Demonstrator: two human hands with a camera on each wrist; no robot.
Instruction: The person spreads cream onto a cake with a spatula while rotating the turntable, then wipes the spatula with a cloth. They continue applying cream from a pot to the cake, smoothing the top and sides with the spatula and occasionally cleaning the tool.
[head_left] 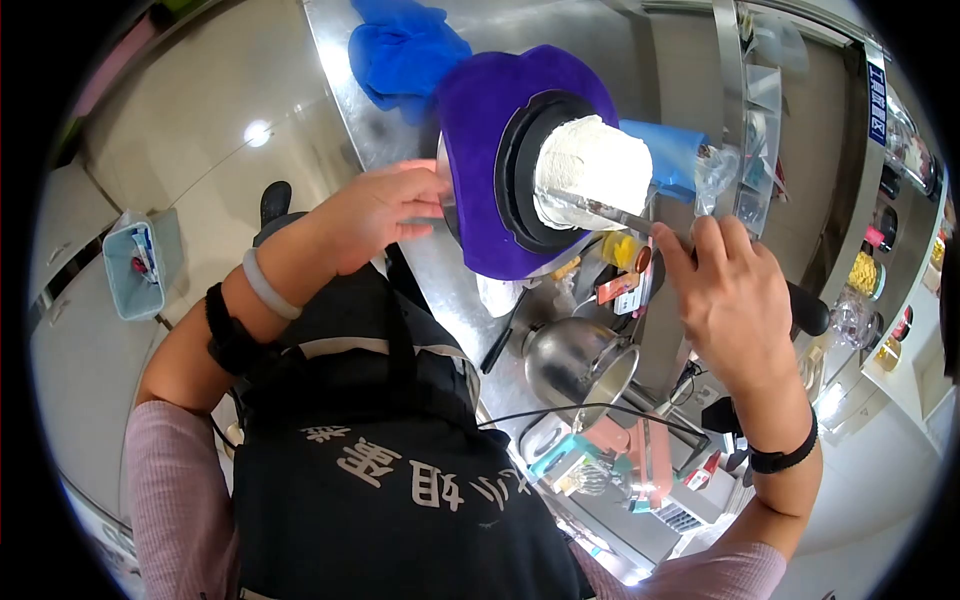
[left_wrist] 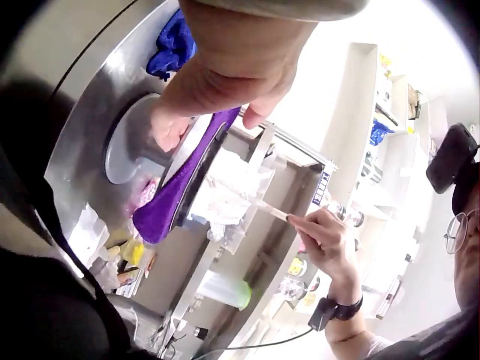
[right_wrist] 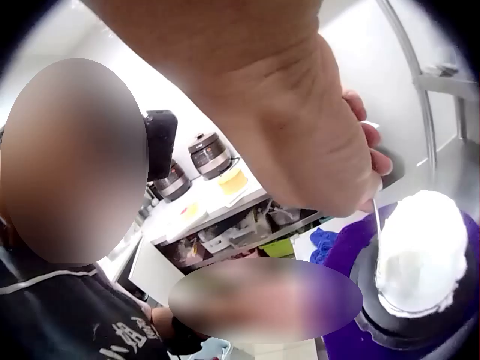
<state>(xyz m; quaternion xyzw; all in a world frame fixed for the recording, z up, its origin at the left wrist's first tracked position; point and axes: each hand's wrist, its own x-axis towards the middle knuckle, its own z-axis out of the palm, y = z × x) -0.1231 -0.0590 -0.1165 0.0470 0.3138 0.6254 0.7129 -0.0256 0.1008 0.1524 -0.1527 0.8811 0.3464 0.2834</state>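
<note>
A cake covered in white cream (head_left: 600,165) stands on a black round base (head_left: 515,170) over a purple cover (head_left: 472,150) on a turntable. My right hand (head_left: 735,300) grips a metal spatula (head_left: 628,219) by its handle, with the blade laid along the side of the cream. At the turntable's near rim (head_left: 447,190) is my left hand (head_left: 385,212), its fingers loosely extended. From the left wrist view, the turntable's grey foot (left_wrist: 120,154) shows below that hand, and the purple cover (left_wrist: 161,214) sits beyond it. The cream (right_wrist: 424,251) also shows beside the blade in the right wrist view.
A blue cloth (head_left: 405,55) lies on the steel table (head_left: 355,130). A metal mixing bowl (head_left: 575,365), a black-handled tool (head_left: 497,348) and small packages (head_left: 620,290) are to the right. Beyond runs a shelf rack (head_left: 745,130). A pale bin (head_left: 135,270) stands on the floor.
</note>
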